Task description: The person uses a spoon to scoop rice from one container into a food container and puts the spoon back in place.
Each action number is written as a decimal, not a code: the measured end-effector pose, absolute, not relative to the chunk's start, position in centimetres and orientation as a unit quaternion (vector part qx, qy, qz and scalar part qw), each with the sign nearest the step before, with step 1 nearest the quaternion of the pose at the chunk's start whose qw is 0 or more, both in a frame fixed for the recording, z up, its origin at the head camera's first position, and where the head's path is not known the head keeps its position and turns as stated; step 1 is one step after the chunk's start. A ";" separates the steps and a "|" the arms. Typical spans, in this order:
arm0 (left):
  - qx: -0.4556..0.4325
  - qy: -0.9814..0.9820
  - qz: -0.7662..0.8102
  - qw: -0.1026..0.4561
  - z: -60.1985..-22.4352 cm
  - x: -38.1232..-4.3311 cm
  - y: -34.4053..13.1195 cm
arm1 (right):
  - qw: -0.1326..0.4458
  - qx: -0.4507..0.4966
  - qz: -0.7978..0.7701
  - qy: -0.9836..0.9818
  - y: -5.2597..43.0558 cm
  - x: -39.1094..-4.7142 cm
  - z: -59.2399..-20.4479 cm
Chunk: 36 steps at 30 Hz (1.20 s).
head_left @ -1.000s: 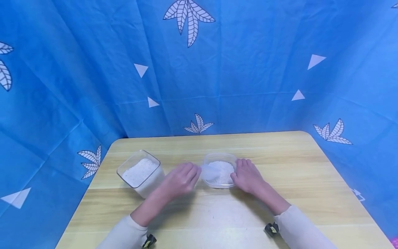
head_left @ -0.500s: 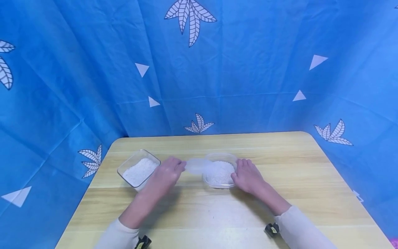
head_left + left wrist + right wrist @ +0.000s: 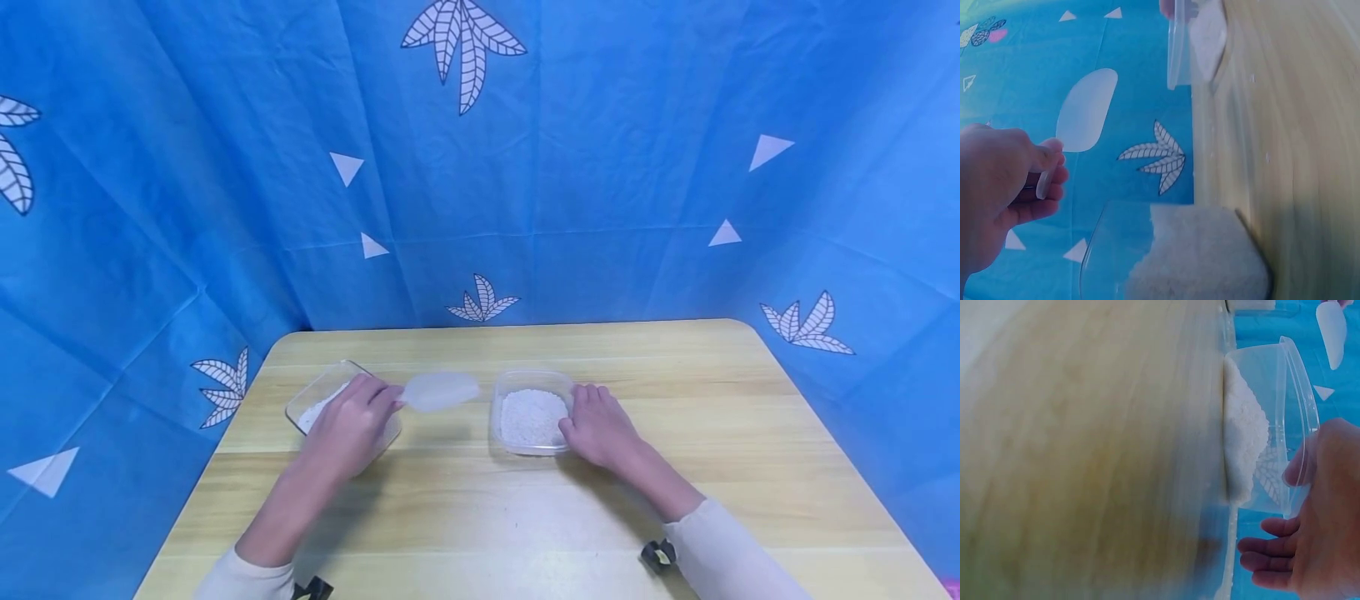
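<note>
My left hand (image 3: 352,425) holds a translucent white scoop (image 3: 440,390) by its handle, above the near right corner of a tall clear container (image 3: 313,388). The scoop's flat blade points right, over the gap between the two containers. White grainy powder fills much of the tall container, partly hidden by the hand in the head view. My right hand (image 3: 600,429) grips the right rim of a low clear plastic box (image 3: 496,408). In the right wrist view its thumb lies against the box wall (image 3: 1260,362), other fingers outside. White powder (image 3: 534,417) is heaped in this box.
Both containers stand on a light wooden table (image 3: 525,517), with a gap between them. A blue curtain (image 3: 600,167) with leaf and triangle prints hangs behind the table and along its sides.
My left hand has moved left with the scoop, from over the low box to above the tall container. The right hand stays at the box rim.
</note>
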<state>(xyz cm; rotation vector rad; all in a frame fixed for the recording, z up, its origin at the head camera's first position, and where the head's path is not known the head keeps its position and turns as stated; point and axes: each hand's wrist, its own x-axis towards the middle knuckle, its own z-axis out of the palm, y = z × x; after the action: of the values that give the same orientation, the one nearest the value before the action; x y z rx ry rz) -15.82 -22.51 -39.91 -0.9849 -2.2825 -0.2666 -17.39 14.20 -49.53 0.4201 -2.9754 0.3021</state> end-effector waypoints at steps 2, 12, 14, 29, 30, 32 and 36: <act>-0.373 -0.864 -0.106 0.320 -39.7 -15.7 -23.0 | 0.059 0.139 0.099 -0.983 14.2 -17.4 -49.5; -0.349 -0.864 -0.129 0.339 -39.0 -15.2 -25.8 | 0.057 0.137 0.104 -0.983 14.3 -17.3 -49.3; -0.339 -0.869 -0.128 0.336 -38.9 -15.1 -26.4 | 0.058 0.136 0.104 -0.983 14.3 -17.3 -49.3; -0.294 -0.901 -0.095 0.306 -38.3 -14.2 -31.0 | 0.055 0.136 0.111 -0.983 14.1 -17.2 -49.5; -0.296 -0.899 -0.095 0.308 -38.3 -14.2 -31.3 | 0.056 0.137 0.109 -0.983 14.1 -17.3 -49.5; -0.296 -0.901 -0.094 0.304 -38.2 -14.2 -31.8 | 0.055 0.138 0.107 -0.983 14.2 -17.2 -49.5; -0.292 -0.901 -0.095 0.306 -38.3 -14.1 -32.7 | 0.054 0.140 0.111 -0.982 14.1 -17.1 -49.3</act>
<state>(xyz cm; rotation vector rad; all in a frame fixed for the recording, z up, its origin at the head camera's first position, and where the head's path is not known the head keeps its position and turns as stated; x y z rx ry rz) -14.14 -32.73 -38.29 -0.7728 -2.3849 -0.2509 -17.13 14.08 -49.28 0.4263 -2.9848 0.3366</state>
